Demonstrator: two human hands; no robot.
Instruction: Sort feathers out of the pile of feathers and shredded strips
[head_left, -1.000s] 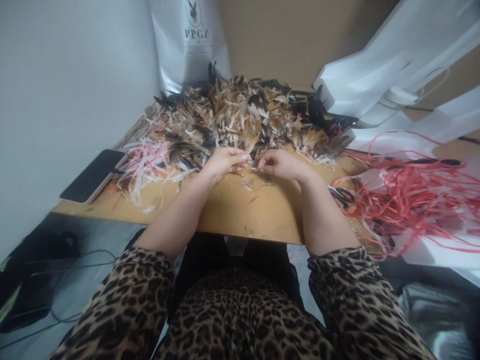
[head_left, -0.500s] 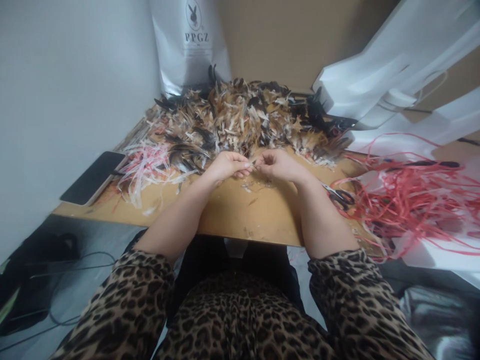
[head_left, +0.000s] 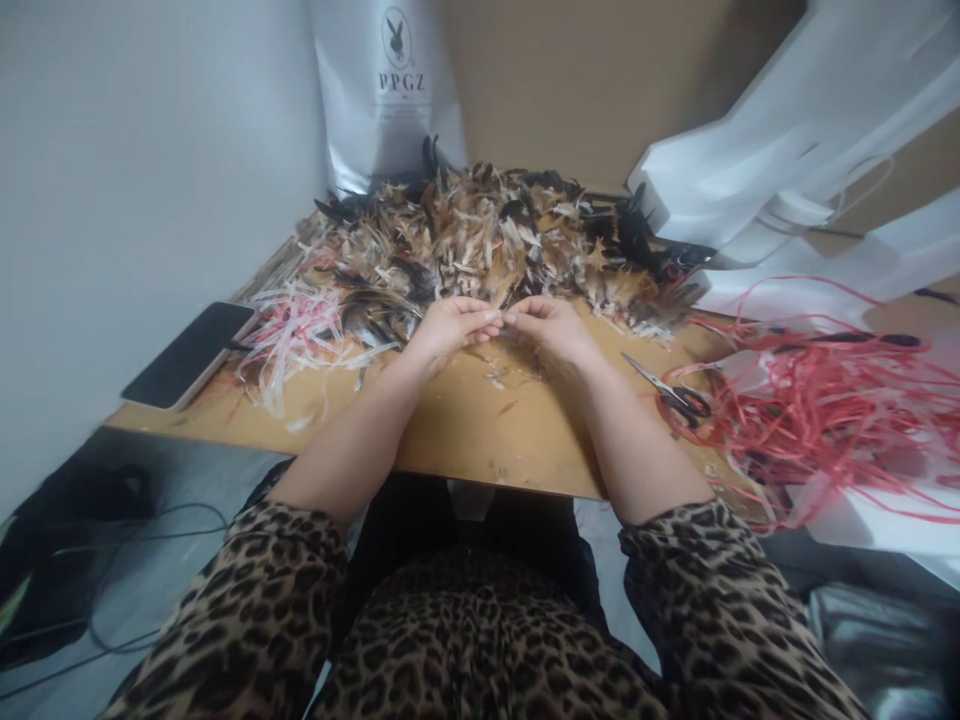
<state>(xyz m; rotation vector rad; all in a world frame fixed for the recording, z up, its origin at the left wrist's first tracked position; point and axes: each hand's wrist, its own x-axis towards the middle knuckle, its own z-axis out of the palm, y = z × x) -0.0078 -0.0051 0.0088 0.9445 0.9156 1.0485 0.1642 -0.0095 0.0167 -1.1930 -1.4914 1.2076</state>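
My left hand (head_left: 454,328) and my right hand (head_left: 546,328) meet over the table, fingertips almost touching. Both are closed in a pinch. Whatever lies between the fingertips is too small and blurred to name. Right behind them rises a large heap of feathers (head_left: 480,240), brown, tan, white and black. A tan feather stands close above the fingertips; whether it is held or part of the heap I cannot tell. Darker feathers (head_left: 379,312) lie beside my left hand. Black-handled scissors (head_left: 679,398) rest to the right of my right forearm, blades pointing up and left.
Pink and white plastic strips (head_left: 289,335) lie left of the feathers, near a phone (head_left: 187,358). A tangle of red strips (head_left: 832,410) covers the right side. Behind stands a white printed bag (head_left: 390,110). Small scraps dot the brown tabletop (head_left: 487,430). Cables lie on the floor at left.
My right forearm has shifted a little left, so more of the scissors shows. Both hands remain pinched together, with the fingertips slightly higher. The view has tilted slightly.
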